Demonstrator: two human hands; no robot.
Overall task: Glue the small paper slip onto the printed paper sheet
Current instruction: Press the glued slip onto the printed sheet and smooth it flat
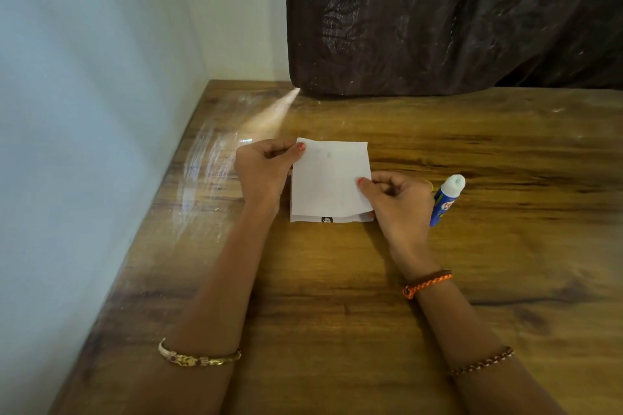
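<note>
A white paper slip (328,175) lies over a printed paper sheet (347,219), of which only the lower strip with a small black mark shows. My left hand (261,172) pinches the slip's upper left corner. My right hand (399,204) pinches the slip's right edge. An uncapped blue glue stick (445,200) with a white tip sticks out from behind my right hand; whether that hand also holds it or it rests on the wooden table (337,280) cannot be told.
A white wall runs along the table's left edge. A dark brown patterned curtain (451,17) hangs at the back, touching the tabletop. Bangles and cord bracelets are on both wrists.
</note>
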